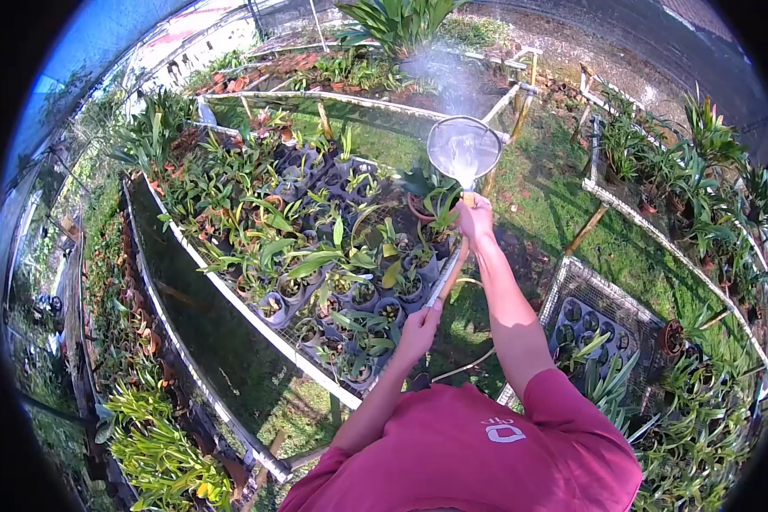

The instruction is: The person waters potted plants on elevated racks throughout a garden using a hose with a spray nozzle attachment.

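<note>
Hose (455, 270) gripped in closed fingers of left hand (418, 333), centre; neck of round spray head (465, 147), upper centre, gripped by right hand (475, 217). Water (450, 84) being sprayed (work seemingly midway); potted plants (322, 258), left of centre: wetted share cannot be told.

Potted plants (339, 258) stand on the bench (316, 367) to the left of your hands (475, 217). A planted bed (149, 341) lies farther left, across a gap. Ahead, past grass (375, 143), grows a large plant (397, 26). Right of them, a pot tray (596, 341) sits on mesh (630, 305); more plants (708, 205) line the far right.
</note>
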A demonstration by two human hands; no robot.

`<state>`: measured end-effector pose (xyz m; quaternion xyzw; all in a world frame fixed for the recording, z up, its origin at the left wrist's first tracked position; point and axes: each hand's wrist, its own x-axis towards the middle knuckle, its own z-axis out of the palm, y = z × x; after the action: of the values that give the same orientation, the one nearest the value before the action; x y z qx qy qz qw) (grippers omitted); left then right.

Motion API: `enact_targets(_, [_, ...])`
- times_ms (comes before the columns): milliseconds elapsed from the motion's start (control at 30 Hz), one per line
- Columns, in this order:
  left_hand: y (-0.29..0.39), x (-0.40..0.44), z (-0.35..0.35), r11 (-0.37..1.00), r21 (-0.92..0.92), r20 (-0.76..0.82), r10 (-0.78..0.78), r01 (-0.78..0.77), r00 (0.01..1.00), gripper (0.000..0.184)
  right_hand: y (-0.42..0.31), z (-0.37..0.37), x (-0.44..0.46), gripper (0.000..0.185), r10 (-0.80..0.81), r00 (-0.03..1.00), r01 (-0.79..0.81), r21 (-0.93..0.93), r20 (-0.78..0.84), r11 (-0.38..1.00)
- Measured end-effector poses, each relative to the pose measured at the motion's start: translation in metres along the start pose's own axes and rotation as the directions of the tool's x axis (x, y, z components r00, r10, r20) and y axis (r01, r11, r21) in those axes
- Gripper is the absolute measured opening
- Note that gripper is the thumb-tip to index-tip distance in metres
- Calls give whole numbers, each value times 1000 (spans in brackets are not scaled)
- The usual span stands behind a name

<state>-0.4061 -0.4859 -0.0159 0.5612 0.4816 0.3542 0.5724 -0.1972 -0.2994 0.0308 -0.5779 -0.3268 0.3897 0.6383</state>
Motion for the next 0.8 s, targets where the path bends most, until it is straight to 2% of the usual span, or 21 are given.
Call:
enact_targets(67, [2, -2, 6, 1000, -1, -9, -17, 17, 1000, 52, 2, -6, 2, 29, 10, 998, -11, 27, 56, 1000])
enact_targets(100, [1, -3, 9, 1000, 8, 6, -11, 11, 1000, 52, -16, -10, -11, 30, 73, 991, -72, -12, 112, 997])
enact_targets(167, [0, -3, 13, 1000, 27, 27, 0, -1, 1000, 52, -19, -13, -15, 28, 42, 991, -40, -11, 129, 999])
enact_targets(267, [3, 2, 19, 1000, 20, 11, -3, 3, 1000, 52, -9, -18, -4, 28, -12, 999, 9, 99, 34, 995])
enact_targets(367, [14, 10, 24, 998, 69, 29, 13, -15, 999, 52, -2, -31, 9, 21, -28, 999, 31, 188, -16, 982])
enact_targets(400, [10, 13, 27, 996, 90, 41, 21, -24, 999, 52, -6, -42, 7, 18, 7, 1000, -10, 190, 16, 982])
enact_targets(500, [6, 21, 41, 990, 140, 58, 25, -33, 998, 52, -8, -55, 10, 15, -81, 992, 95, 154, -95, 983])
enact_targets(633, [34, 23, 50, 974, 225, 93, -5, -16, 996, 52, -13, -77, 17, 15, 47, 998, -39, 162, -48, 986])
enact_targets(667, [37, 22, 51, 968, 251, 114, -15, -15, 993, 53, -16, -79, 17, 15, 42, 999, -38, 143, -21, 989])
enact_targets(800, [32, 16, 55, 987, 158, 126, 12, -33, 992, 50, -29, -75, 14, 16, 5, 998, -12, 124, 57, 992])
